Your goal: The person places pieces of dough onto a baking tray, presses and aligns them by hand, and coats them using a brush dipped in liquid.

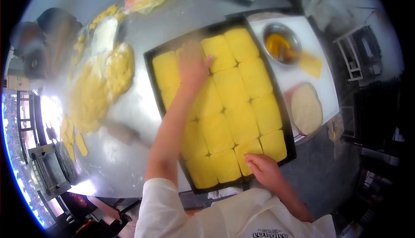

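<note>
A black rectangular tray (151,80) holds rows of flat yellow dough pieces (229,86) lying edge to edge. My left hand (192,63) rests palm down with its fingers spread on a dough piece in the far row; the fingertips are slightly blurred. Near the tray's close right corner, my right hand (264,169) is closed, fingers curled together over a dough piece in the nearest row. Whatever its fingers may hold is hidden.
Left of the tray lie a large yellow dough mass (90,95), a white scraper-like piece (104,35) and a blurred rolling pin (121,133). On the right, a white board (317,35) carries a metal bowl (296,43), a brush (310,65) and pale round dough (306,108).
</note>
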Demonstrator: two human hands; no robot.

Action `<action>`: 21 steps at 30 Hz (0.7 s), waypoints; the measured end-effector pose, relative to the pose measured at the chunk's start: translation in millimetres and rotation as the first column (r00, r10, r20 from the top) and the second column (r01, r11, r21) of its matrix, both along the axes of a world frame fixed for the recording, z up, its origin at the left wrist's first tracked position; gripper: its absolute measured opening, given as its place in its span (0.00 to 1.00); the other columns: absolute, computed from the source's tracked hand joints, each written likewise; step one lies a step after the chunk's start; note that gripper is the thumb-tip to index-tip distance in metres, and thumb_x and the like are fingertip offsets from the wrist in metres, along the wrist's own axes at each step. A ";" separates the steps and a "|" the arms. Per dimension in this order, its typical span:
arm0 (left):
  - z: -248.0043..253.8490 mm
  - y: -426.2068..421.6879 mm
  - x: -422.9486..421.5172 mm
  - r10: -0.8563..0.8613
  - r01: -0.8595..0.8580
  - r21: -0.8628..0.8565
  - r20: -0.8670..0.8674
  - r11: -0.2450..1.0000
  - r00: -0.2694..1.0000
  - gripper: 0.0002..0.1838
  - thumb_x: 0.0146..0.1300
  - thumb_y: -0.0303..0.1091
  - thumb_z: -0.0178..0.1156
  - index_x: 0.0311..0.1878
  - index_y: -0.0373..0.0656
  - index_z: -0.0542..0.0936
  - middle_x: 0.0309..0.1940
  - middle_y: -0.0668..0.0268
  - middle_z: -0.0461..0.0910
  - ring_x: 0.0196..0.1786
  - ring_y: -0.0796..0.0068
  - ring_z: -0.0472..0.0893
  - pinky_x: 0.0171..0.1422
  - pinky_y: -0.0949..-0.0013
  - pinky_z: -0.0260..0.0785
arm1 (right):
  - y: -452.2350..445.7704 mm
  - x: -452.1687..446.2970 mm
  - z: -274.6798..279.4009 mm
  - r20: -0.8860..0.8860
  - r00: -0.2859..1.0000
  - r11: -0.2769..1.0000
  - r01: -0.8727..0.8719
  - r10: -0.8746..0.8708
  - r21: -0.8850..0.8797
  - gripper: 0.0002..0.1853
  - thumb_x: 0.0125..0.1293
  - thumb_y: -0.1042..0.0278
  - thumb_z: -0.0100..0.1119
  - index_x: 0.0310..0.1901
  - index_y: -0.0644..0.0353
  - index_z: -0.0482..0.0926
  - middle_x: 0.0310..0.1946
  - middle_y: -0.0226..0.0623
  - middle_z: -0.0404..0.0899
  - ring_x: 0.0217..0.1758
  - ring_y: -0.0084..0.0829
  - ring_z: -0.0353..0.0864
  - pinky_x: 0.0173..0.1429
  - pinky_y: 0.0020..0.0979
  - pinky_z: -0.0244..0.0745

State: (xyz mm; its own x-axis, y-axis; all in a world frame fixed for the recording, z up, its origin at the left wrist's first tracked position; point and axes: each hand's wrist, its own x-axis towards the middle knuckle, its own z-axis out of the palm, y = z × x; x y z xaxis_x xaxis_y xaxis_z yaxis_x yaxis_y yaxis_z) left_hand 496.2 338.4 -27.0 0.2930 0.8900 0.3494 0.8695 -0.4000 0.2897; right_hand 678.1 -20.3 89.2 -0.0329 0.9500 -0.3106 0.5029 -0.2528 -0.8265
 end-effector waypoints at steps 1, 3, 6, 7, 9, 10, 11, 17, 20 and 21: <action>1.9 2.5 0.5 -0.004 0.004 -0.007 -0.005 1.000 1.000 0.35 0.76 0.51 0.59 0.74 0.34 0.69 0.76 0.48 0.70 0.79 0.42 0.66 0.82 0.45 0.55 | 2.9 1.0 0.4 -0.002 1.000 1.000 -0.011 0.011 0.005 0.13 0.72 0.71 0.63 0.55 0.62 0.83 0.45 0.46 0.87 0.48 0.48 0.87 0.53 0.41 0.81; 5.4 7.9 1.2 -0.011 0.011 -0.022 -0.013 1.000 1.000 0.31 0.77 0.47 0.58 0.72 0.34 0.71 0.74 0.48 0.72 0.76 0.41 0.69 0.80 0.45 0.57 | 6.4 3.5 -0.4 -0.007 1.000 1.000 -0.028 0.028 -0.001 0.13 0.72 0.71 0.63 0.55 0.62 0.83 0.45 0.46 0.87 0.48 0.48 0.86 0.53 0.42 0.80; 19.6 10.3 -2.3 -0.037 0.033 -0.115 -0.031 0.993 0.999 0.25 0.76 0.38 0.57 0.70 0.34 0.73 0.70 0.48 0.76 0.73 0.39 0.71 0.78 0.44 0.59 | 6.8 10.5 -6.7 -0.014 0.999 0.999 -0.049 0.049 0.007 0.13 0.72 0.71 0.63 0.56 0.62 0.83 0.45 0.46 0.87 0.48 0.48 0.86 0.52 0.42 0.80; 17.7 13.8 -4.7 -0.027 0.024 -0.109 -0.032 0.994 0.999 0.24 0.75 0.35 0.57 0.69 0.34 0.75 0.69 0.48 0.77 0.72 0.40 0.72 0.77 0.45 0.61 | 7.0 13.7 -9.4 -0.016 0.998 0.998 -0.054 0.055 0.012 0.13 0.72 0.71 0.63 0.56 0.62 0.83 0.44 0.46 0.87 0.48 0.49 0.86 0.52 0.42 0.80; 13.2 23.3 -7.3 -0.011 0.007 -0.095 -0.032 0.995 0.999 0.21 0.73 0.29 0.56 0.66 0.33 0.77 0.67 0.48 0.78 0.70 0.40 0.74 0.75 0.46 0.65 | 9.8 21.7 -11.0 -0.030 0.998 0.998 -0.064 0.064 0.001 0.13 0.72 0.71 0.63 0.55 0.62 0.83 0.44 0.46 0.87 0.48 0.49 0.86 0.52 0.43 0.80; 15.2 24.4 -6.0 0.001 -0.003 -0.072 -0.030 0.997 1.000 0.20 0.72 0.28 0.56 0.65 0.33 0.79 0.66 0.49 0.79 0.69 0.42 0.75 0.74 0.47 0.66 | 10.5 26.2 -11.7 -0.038 0.997 0.998 -0.069 0.069 -0.005 0.13 0.72 0.71 0.63 0.55 0.62 0.83 0.44 0.46 0.87 0.48 0.49 0.86 0.52 0.43 0.80; 16.8 25.4 -4.9 0.014 -0.015 -0.050 -0.029 0.999 0.999 0.19 0.71 0.26 0.56 0.63 0.33 0.80 0.65 0.49 0.80 0.68 0.43 0.76 0.72 0.49 0.68 | 11.6 31.4 -13.1 -0.053 0.996 0.997 -0.075 0.074 -0.008 0.13 0.72 0.71 0.63 0.55 0.62 0.83 0.44 0.46 0.87 0.48 0.49 0.86 0.52 0.43 0.80; 15.2 33.2 4.4 0.066 -0.066 0.006 0.011 0.998 0.998 0.14 0.68 0.23 0.59 0.55 0.35 0.86 0.59 0.54 0.83 0.62 0.48 0.80 0.66 0.53 0.74 | 22.4 75.2 -22.8 -0.112 0.979 0.986 -0.168 0.168 0.008 0.12 0.72 0.71 0.63 0.55 0.61 0.83 0.42 0.45 0.87 0.47 0.48 0.86 0.52 0.43 0.80; 18.8 33.0 13.0 0.054 -0.054 0.017 0.007 0.998 0.999 0.14 0.69 0.24 0.60 0.55 0.36 0.86 0.56 0.54 0.84 0.59 0.48 0.81 0.63 0.53 0.74 | 27.5 98.1 -18.7 -0.134 0.977 0.986 -0.169 0.167 0.002 0.12 0.72 0.71 0.64 0.55 0.61 0.83 0.42 0.45 0.87 0.47 0.48 0.86 0.51 0.43 0.80; 21.0 31.1 14.2 0.053 -0.054 0.022 0.011 0.998 0.999 0.14 0.69 0.24 0.60 0.55 0.36 0.86 0.56 0.54 0.84 0.58 0.48 0.81 0.63 0.53 0.75 | 28.2 105.9 -18.6 -0.140 0.976 0.986 -0.165 0.165 0.011 0.12 0.72 0.71 0.64 0.55 0.60 0.83 0.43 0.45 0.87 0.47 0.48 0.86 0.51 0.43 0.80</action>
State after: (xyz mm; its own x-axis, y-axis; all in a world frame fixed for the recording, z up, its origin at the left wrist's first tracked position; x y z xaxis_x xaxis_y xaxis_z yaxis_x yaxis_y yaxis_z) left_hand 510.4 369.5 -6.0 0.2414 0.8963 0.3720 0.8868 -0.3594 0.2904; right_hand 784.0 7.9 70.6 -0.2323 0.9275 -0.2929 0.4171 -0.1771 -0.8914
